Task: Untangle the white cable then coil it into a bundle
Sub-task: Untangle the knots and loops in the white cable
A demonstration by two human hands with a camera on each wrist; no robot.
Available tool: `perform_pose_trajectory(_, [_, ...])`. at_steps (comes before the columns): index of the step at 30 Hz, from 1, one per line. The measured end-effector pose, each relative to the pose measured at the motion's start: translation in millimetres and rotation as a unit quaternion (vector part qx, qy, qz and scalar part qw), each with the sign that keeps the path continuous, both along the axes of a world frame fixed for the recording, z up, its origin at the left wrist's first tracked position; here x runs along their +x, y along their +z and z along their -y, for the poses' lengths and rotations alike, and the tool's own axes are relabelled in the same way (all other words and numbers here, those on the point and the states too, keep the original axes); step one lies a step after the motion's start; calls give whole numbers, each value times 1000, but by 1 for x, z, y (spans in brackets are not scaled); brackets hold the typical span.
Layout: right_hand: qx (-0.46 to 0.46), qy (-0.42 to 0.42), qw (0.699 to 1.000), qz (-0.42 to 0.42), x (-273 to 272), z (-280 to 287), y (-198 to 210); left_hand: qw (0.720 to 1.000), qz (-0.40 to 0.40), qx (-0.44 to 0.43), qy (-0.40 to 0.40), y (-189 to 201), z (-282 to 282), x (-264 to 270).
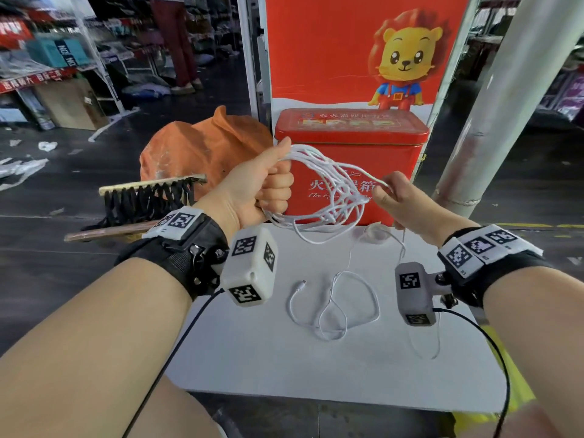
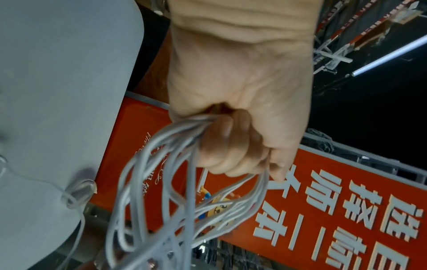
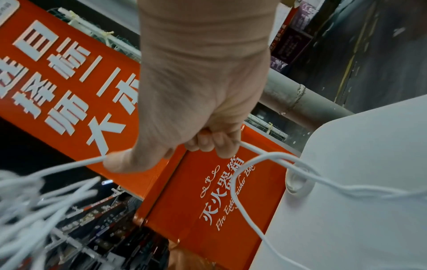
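The left hand (image 1: pixel 262 184) fists round a bunch of thin, smooth white cable (image 1: pixel 328 184) loops above the matte white bench (image 1: pixel 252 358); the right hand (image 1: pixel 398 200) pinches one strand. Loose cable curls on the bench before a glossy red metal box (image 1: pixel 392 147).

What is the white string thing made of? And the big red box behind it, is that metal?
The thin white cable looks like soft, smooth plastic or rubber: it bends into floppy loops in the left hand and right hand. The red rectangular box with a lid is probably painted metal: glossy, with a rolled lid rim.
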State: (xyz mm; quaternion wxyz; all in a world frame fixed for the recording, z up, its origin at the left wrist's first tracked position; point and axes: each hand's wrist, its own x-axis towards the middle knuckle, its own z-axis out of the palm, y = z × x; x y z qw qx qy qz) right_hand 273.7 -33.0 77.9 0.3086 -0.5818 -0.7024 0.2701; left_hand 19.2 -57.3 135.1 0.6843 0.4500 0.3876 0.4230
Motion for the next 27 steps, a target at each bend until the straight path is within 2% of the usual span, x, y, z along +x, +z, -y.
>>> perform_pose_trajectory(2, [10,26,1000,0,-4,2,0,1000,22,10,19,2,-1,1])
perform_pose_trajectory(4, [47,1,999,15,-8,0,-1,998,37,12,39,2,-3,1])
perform_pose_trajectory(8, [66,-148,985,52,-17,-10,-2,999,25,13,26,-2,-5,6])
perform_pose_trajectory(11, [5,-219,974,52,-29,-11,1,998,48,22,21,-1,-5,17])
perform_pose_trajectory(13, [-67,-176,982,25,-36,-11,-2,995,84,27,54,0,-9,20])
perform_pose_trajectory(15, [-106,-89,990,30,-41,-8,-7,984,130,26,120,-1,-16,16])
perform_pose_trajectory(17, [-110,-31,993,43,-37,-5,-11,960,193,21,199,-4,-27,1])
perform_pose_trajectory(19, [-89,-15,995,45,-24,-5,-14,929,239,15,282,-10,-39,-21])
perform_pose_trajectory(22, [-1,3,997,83,-7,-8,-13,910,210,-5,358,-19,-51,-43])
perform_pose_trajectory(25, [54,22,984,166,-7,-5,-4,922,172,-16,348,-19,-47,-32])
perform_pose_trajectory(27, [91,21,956,278,-15,-1,7,934,150,-17,323,-16,-42,-20])
